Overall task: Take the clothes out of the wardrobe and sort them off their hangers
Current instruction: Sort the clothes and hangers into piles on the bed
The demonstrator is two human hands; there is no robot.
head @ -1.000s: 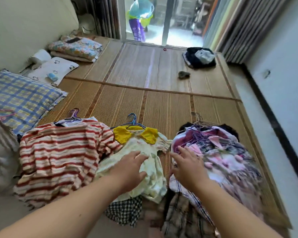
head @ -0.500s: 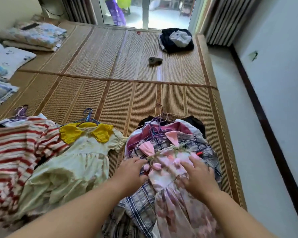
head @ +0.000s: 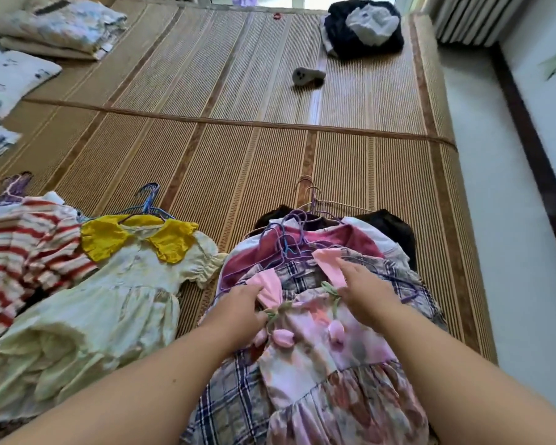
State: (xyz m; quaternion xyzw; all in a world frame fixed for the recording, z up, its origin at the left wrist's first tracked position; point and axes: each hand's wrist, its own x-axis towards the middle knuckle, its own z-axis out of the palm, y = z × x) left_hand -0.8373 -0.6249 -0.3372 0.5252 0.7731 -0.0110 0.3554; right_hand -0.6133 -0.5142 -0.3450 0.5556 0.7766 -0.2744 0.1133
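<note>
Pink floral dress (head: 321, 358), head view. Lay topmost on the right-hand heap of hung clothes on the woven mat (head: 206, 149), spread over a plaid garment (head: 235, 403) and a maroon top (head: 334, 242), directly in front of the person. Was pinched at the base of the left pink strap (head: 270, 289) by the curled fingers of the left hand (head: 238, 311). Was pressed at the right pink strap (head: 329, 266) under the fairly straight fingers of the right hand (head: 366, 293), thumb hidden, so no telling whether cloth was gripped beneath. Sat just below a knot of purple hangers (head: 289, 239) and wire hooks (head: 308, 191), several of them crossed through one another. Could not be matched to any one hanger, the dress's own being out of sight under the bodice. Looked likely, on a straight pull, to drag neighbouring hangers and the garments below along with it and spill the heap. Risked a stretched strap or a torn fabric flower (head: 283, 337) if tugged with a hook caught in the tangle. Lay near enough to the cream dress (head: 119, 303) on its blue hanger (head: 148, 197), just beside on the left, and to the striped top (head: 20, 252) beyond, for a sideways sweep to muddle the heaps. Shared the mat, well apart, with a dark bundle (head: 363, 27), a small grey object (head: 307, 77) and folded bedding (head: 61, 24).
</note>
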